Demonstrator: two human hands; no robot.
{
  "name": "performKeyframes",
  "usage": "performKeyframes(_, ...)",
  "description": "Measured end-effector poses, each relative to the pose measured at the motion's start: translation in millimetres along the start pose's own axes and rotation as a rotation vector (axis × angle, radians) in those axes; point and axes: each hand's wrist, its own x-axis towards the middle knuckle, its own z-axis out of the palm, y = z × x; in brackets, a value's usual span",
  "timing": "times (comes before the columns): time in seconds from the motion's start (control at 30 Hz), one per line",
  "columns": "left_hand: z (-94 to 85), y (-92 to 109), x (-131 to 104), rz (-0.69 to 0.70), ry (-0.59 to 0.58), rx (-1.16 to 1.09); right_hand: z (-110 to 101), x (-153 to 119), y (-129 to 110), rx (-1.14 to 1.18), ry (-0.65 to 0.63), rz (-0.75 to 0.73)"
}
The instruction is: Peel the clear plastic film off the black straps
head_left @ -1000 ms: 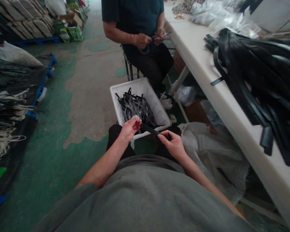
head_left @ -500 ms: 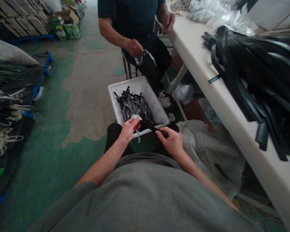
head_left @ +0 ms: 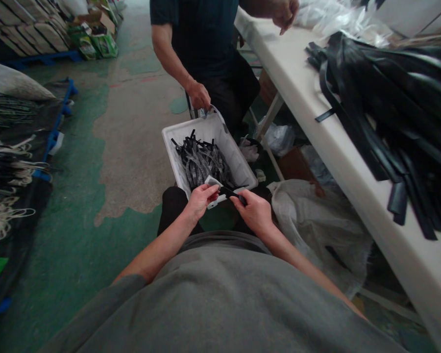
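Note:
My left hand [head_left: 203, 200] is closed in a pinch on a small whitish piece [head_left: 213, 182], which looks like thin plastic. From that piece a short black strap [head_left: 227, 192] runs to my right hand [head_left: 255, 210], whose fingers are wrapped round its other end. Both hands are over the near rim of a white plastic bin [head_left: 172, 158], close above my lap. Inside the bin lies a loose heap of black and grey strips [head_left: 205, 159]. How the whitish piece joins the strap is hidden by my fingers.
Opposite me sits a co-worker [head_left: 202, 44], one hand holding a pale strip at the bin's far rim. A white table [head_left: 338, 147] on the right bears a pile of long black straps [head_left: 385, 113]. Below it slumps a whitish sack [head_left: 316, 220]. Bundles on a blue pallet [head_left: 55, 132] stand left.
My hands have come closer together, leaving less strap showing between them. The co-worker's one hand has lowered to the bin's rim, and the other has reached out over the table.

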Motion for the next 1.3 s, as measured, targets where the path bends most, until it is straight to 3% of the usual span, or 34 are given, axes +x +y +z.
performKeyframes(0.1, 2.4, -3.5, -0.2, -0.054, -0.026, -0.033, -1.0, 8.0, 4.7, 0.121, -0.153, 0.015)
performKeyframes(0.2, -8.6, 7.8, 6.6, -0.028, 0.053, -0.104, -13.8, 6.3, 22.2, 0.337, -0.463, 0.075)
performKeyframes(0.27, -18.5, 17.0, 11.7, -0.013, 0.113, -0.133, -23.1, 1.2, 33.8, 0.413, -0.572, 0.178)
performKeyframes(0.37, -22.2, 18.2, 13.3, -0.064, 0.108, -0.119, -25.6, -1.9, 36.9, 0.33, -0.499, 0.209)
performKeyframes(0.47, -10.5, 4.6, 7.9, -0.105, 0.041, -0.08, -13.3, 6.5, 22.4, 0.178, -0.369, 0.121)
performKeyframes(0.57, -1.6, -5.7, 3.5, -0.075, -0.004, -0.054, -1.1, 17.0, 7.4, 0.118, -0.339, 0.054)
performKeyframes(0.67, -6.8, -3.6, 6.4, -0.083, -0.003, -0.043, 1.7, 16.4, 1.1, 0.066, -0.333, -0.019)
performKeyframes(0.83, -18.7, 2.9, 13.4, -0.199, -0.01, -0.068, 0.4, 1.4, -1.0, 0.046, -0.22, -0.179)
performKeyframes(1.0, -10.9, 0.1, 11.7, -0.204, -0.025, -0.093, -1.7, -2.8, 2.5, 0.049, -0.117, -0.152)
performKeyframes(1.1, -6.5, -1.1, 13.9, -0.219, 0.007, -0.111, -1.5, -3.8, 4.3, 0.165, -0.133, -0.131)
performKeyframes(1.2, -6.6, -1.3, 17.6, -0.222, 0.03, -0.126, 2.7, -6.2, 5.4, 0.433, -0.19, -0.044)
performKeyframes(1.3, -11.4, 0.1, 20.6, -0.182, 0.052, -0.135, 3.7, -3.8, 15.9, 0.699, -0.076, 0.126)
